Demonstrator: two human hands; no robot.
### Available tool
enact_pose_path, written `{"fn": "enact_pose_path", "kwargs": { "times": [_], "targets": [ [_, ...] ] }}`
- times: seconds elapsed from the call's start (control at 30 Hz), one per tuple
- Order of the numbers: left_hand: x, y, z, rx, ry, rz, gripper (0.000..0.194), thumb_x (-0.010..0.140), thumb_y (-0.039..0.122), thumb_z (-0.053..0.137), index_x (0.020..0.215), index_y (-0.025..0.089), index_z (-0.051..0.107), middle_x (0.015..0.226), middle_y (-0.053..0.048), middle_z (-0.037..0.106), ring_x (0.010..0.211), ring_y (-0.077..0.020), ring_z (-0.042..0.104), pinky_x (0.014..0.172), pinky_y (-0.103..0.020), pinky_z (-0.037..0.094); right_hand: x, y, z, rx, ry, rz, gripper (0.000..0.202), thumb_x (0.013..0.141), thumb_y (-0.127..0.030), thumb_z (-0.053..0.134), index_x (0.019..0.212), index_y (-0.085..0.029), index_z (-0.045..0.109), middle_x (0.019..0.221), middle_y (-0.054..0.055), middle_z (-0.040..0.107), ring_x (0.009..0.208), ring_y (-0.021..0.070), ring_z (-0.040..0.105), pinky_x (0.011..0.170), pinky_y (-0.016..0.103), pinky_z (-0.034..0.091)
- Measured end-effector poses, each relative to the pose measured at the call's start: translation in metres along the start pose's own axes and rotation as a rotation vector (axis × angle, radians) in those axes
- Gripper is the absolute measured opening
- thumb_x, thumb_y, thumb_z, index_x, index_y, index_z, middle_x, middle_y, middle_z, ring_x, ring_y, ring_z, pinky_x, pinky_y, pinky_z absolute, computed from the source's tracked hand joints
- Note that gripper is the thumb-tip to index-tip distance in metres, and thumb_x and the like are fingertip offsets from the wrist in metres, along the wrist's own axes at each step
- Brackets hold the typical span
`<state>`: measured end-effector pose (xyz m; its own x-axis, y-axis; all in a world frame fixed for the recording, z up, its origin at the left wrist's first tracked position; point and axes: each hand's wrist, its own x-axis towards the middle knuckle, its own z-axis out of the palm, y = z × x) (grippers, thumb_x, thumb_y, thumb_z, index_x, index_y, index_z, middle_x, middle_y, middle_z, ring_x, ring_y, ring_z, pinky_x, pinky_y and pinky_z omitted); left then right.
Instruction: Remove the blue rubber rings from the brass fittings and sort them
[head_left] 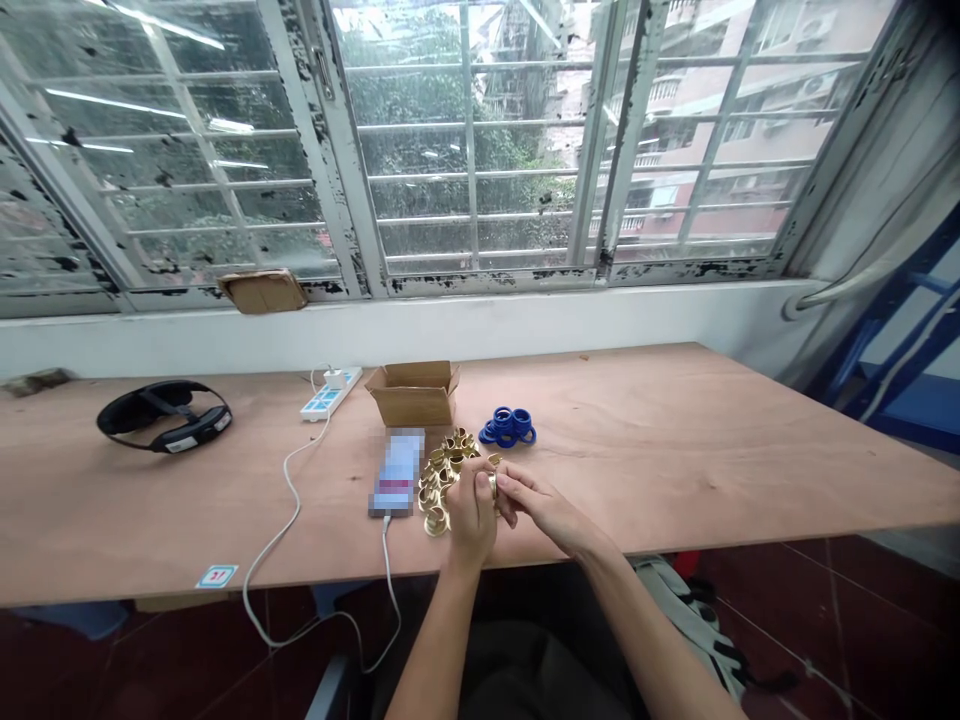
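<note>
My left hand (pixel 472 508) and my right hand (pixel 534 500) meet over the front part of the wooden table. Between their fingers is a small gold metal piece (pixel 492 482), gripped from both sides and partly covered. Several curved gold pieces (pixel 435 520) lie in a loose pile just behind and left of my left hand. Beyond my right hand sits a small heap of blue rings (pixel 508 427), some stacked on others.
An open cardboard box (pixel 412 404) stands behind the pile. Left of it are a phone (pixel 398 470) on a white cable (pixel 289 500), a power strip (pixel 330 395) and a black headset (pixel 169 418). The wooden table (pixel 645 440) ends below my wrists.
</note>
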<state>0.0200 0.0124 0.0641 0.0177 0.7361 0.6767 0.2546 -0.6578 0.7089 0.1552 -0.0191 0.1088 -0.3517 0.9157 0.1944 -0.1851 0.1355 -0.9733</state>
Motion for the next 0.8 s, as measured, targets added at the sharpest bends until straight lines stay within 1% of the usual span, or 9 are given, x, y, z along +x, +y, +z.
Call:
{"fn": "enact_pose_path", "kwargs": {
  "times": [0.07, 0.17, 0.23, 0.33, 0.47, 0.63, 0.67, 0.73, 0.8],
  "targets": [
    [-0.001, 0.001, 0.0, 0.04, 0.073, 0.018, 0.026, 0.106, 0.03, 0.035, 0.095, 0.023, 0.058, 0.05, 0.008, 0.051, 0.042, -0.0135, 0.05, 0.05, -0.024, 0.039, 0.001, 0.003, 0.006, 0.032, -0.006, 0.025, 0.046, 0.096, -0.065, 0.057, 0.082, -0.022, 0.048, 0.068, -0.005, 0.045, 0.06, 0.0125, 0.041, 0.06, 0.026, 0.037],
    [-0.002, -0.001, -0.001, 0.108, 0.187, 0.055, 0.025, 0.103, 0.028, 0.037, 0.091, 0.022, 0.058, 0.055, 0.006, 0.055, 0.045, -0.0136, 0.052, 0.052, -0.025, 0.039, 0.001, 0.003, 0.012, 0.038, -0.014, 0.025, 0.047, 0.095, -0.066, 0.057, 0.082, -0.022, 0.046, 0.067, -0.005, 0.044, 0.058, 0.0118, 0.04, 0.058, 0.026, 0.037],
    [-0.002, -0.002, -0.002, 0.139, 0.228, 0.061, 0.026, 0.103, 0.027, 0.037, 0.09, 0.022, 0.058, 0.059, 0.005, 0.058, 0.048, -0.0138, 0.053, 0.054, -0.025, 0.04, 0.001, 0.001, 0.014, 0.016, -0.037, 0.01, 0.048, 0.096, -0.067, 0.056, 0.08, -0.022, 0.045, 0.068, -0.005, 0.045, 0.059, 0.0118, 0.04, 0.059, 0.026, 0.038],
    [-0.001, -0.004, -0.002, 0.148, 0.249, 0.049, 0.027, 0.104, 0.027, 0.036, 0.089, 0.021, 0.059, 0.065, 0.003, 0.062, 0.053, -0.0144, 0.057, 0.057, -0.026, 0.042, 0.0, -0.002, 0.013, -0.063, -0.084, -0.03, 0.049, 0.097, -0.066, 0.053, 0.078, -0.022, 0.046, 0.068, -0.004, 0.045, 0.061, 0.0126, 0.043, 0.061, 0.027, 0.039],
    [0.0, -0.003, -0.003, 0.147, 0.225, 0.071, 0.028, 0.103, 0.028, 0.036, 0.09, 0.021, 0.06, 0.069, 0.001, 0.066, 0.054, -0.015, 0.059, 0.057, -0.027, 0.044, -0.004, -0.009, 0.004, -0.187, -0.109, -0.049, 0.047, 0.1, -0.064, 0.05, 0.079, -0.022, 0.049, 0.073, -0.002, 0.049, 0.068, 0.0145, 0.047, 0.068, 0.028, 0.043],
    [-0.005, -0.002, -0.002, 0.13, 0.171, 0.218, 0.025, 0.1, 0.027, 0.042, 0.086, 0.021, 0.062, 0.056, 0.005, 0.058, 0.046, -0.0132, 0.053, 0.053, -0.025, 0.043, -0.011, -0.012, -0.012, -0.143, -0.188, 0.005, 0.041, 0.097, -0.06, 0.057, 0.084, -0.021, 0.053, 0.08, -0.001, 0.052, 0.073, 0.0152, 0.051, 0.073, 0.029, 0.046],
    [-0.005, -0.002, -0.003, 0.114, 0.183, 0.233, 0.024, 0.1, 0.027, 0.043, 0.086, 0.021, 0.062, 0.056, 0.005, 0.057, 0.046, -0.0129, 0.052, 0.053, -0.025, 0.043, -0.012, -0.012, -0.016, -0.111, -0.188, 0.017, 0.04, 0.096, -0.06, 0.059, 0.084, -0.021, 0.054, 0.079, -0.001, 0.052, 0.073, 0.0155, 0.051, 0.074, 0.03, 0.047],
    [-0.004, -0.005, -0.004, 0.09, 0.255, 0.218, 0.025, 0.101, 0.027, 0.042, 0.087, 0.021, 0.062, 0.061, 0.004, 0.058, 0.048, -0.0125, 0.052, 0.053, -0.025, 0.042, -0.014, -0.012, -0.024, -0.033, -0.145, 0.025, 0.041, 0.095, -0.06, 0.058, 0.081, -0.022, 0.052, 0.073, -0.001, 0.05, 0.069, 0.0162, 0.051, 0.072, 0.032, 0.047],
    [-0.002, -0.007, -0.006, 0.084, 0.371, 0.153, 0.025, 0.103, 0.026, 0.038, 0.092, 0.02, 0.06, 0.068, 0.002, 0.059, 0.053, -0.0128, 0.053, 0.055, -0.025, 0.042, -0.015, -0.013, -0.034, 0.0, -0.033, -0.006, 0.042, 0.095, -0.06, 0.056, 0.077, -0.023, 0.048, 0.069, -0.002, 0.048, 0.065, 0.0162, 0.049, 0.069, 0.032, 0.046]
  ]
}}
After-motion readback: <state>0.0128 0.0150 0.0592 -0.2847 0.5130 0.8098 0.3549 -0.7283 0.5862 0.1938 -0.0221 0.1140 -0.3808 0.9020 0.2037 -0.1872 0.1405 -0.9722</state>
